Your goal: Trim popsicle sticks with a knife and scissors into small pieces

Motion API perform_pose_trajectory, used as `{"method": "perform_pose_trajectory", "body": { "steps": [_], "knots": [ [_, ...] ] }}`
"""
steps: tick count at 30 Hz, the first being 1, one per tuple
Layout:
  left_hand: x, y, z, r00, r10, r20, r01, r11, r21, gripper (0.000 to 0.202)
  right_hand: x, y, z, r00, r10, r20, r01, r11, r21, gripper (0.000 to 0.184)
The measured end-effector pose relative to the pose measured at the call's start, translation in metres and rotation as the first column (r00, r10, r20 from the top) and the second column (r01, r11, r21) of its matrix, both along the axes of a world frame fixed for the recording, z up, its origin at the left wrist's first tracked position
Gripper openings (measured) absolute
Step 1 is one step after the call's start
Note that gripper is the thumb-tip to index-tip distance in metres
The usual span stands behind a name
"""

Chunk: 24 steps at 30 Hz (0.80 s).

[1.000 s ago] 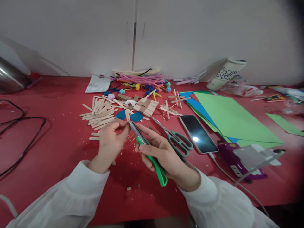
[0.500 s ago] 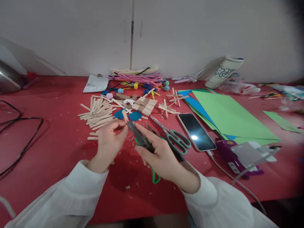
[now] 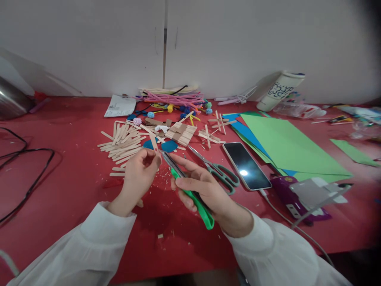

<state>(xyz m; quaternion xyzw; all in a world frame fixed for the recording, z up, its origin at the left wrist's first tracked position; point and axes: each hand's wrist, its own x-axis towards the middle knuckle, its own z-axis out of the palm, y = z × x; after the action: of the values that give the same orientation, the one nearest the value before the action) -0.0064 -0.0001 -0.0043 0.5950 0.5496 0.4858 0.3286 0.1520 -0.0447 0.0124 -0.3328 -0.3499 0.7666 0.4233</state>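
Over the middle of the red counter (image 3: pixel 74 131), nearer its front edge, my left hand (image 3: pixel 139 171) pinching a wooden stick (image 3: pixel 154 143), green-handled knife (image 3: pixel 176 174) with blade tip just beside it, my right hand (image 3: pixel 206 191) wrapped around the handle, scissors (image 3: pixel 218 171), phone (image 3: pixel 246 165).

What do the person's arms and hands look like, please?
Loose white long sleeves cover both arms, the left sleeve and right sleeve ending at the wrists. The left hand and right hand are bare; no gloves, rings or watch show.
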Motion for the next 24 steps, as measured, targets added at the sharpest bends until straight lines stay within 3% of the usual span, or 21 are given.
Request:
{"method": "perform_pose_trajectory", "body": {
  "steps": [4,6,10,14,19,24],
  "knots": [
    [0.001,0.0,0.004,0.952,-0.068,0.299,0.131,0.972,-0.194,0.012,0.01,0.006,0.003,0.968,-0.187,0.168,0.149,0.966,0.212,0.064],
    [0.003,-0.002,0.006,0.931,-0.141,0.335,0.222,0.95,-0.217,0.015,0.012,0.01,0.001,0.938,-0.279,0.206,0.22,0.938,0.268,0.062],
    [0.005,-0.007,0.008,0.877,-0.336,0.343,0.428,0.871,-0.242,0.023,0.009,0.016,-0.008,0.904,-0.374,0.206,0.332,0.919,0.212,0.039],
    [0.006,-0.012,0.008,0.835,-0.453,0.312,0.542,0.774,-0.327,0.033,0.007,0.017,-0.011,0.898,-0.411,0.156,0.386,0.907,0.167,0.034],
    [0.004,-0.012,0.008,0.887,-0.454,0.083,0.459,0.847,-0.267,0.035,0.008,0.017,-0.01,0.902,-0.414,0.127,0.383,0.9,0.209,0.03],
    [0.005,-0.012,0.01,0.897,-0.425,0.122,0.442,0.856,-0.268,0.019,0.006,0.019,-0.012,0.881,-0.426,0.208,0.376,0.895,0.24,0.026]
  ]
}}
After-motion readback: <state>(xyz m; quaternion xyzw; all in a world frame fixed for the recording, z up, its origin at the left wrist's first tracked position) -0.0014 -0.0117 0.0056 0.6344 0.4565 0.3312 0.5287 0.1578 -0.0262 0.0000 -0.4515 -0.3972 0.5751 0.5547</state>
